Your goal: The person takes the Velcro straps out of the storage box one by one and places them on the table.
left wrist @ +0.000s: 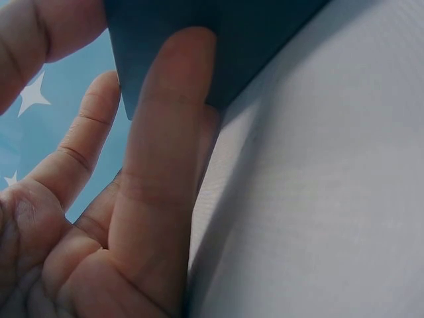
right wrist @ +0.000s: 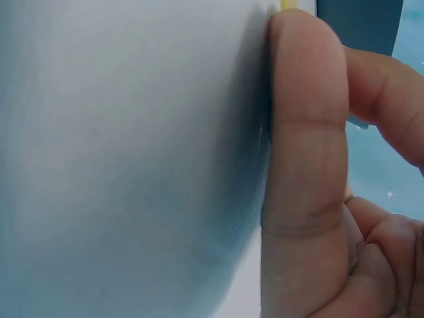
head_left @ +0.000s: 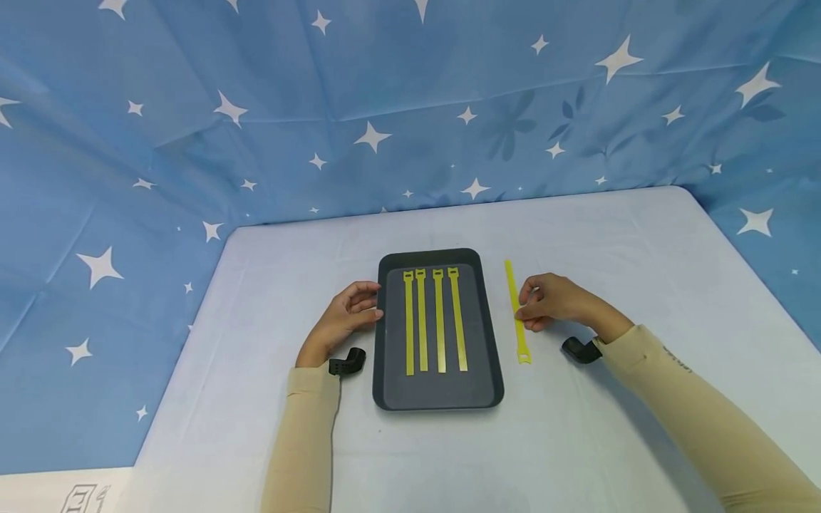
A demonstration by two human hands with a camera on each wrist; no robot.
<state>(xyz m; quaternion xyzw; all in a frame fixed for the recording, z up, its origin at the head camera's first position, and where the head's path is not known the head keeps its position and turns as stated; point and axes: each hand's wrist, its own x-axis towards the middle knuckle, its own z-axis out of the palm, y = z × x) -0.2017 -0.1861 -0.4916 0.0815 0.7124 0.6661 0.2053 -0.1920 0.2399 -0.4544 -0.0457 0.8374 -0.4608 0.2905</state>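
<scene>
A dark grey tray lies on the white-covered table, with several yellow hook-and-loop cable ties side by side in it, slotted heads towards the far end. My left hand rests against the tray's left side; in the left wrist view the thumb lies extended against the outer wall. To the right of the tray, another yellow cable tie lies lengthwise, its slotted head nearest me. At its middle my right hand pinches it between thumb and curled finger. The right thumb hides most of that contact in the right wrist view.
A blue curtain with white stars hangs behind and to the left of the table. Black wrist cameras sit under both wrists. A pale printed surface shows at the lower left.
</scene>
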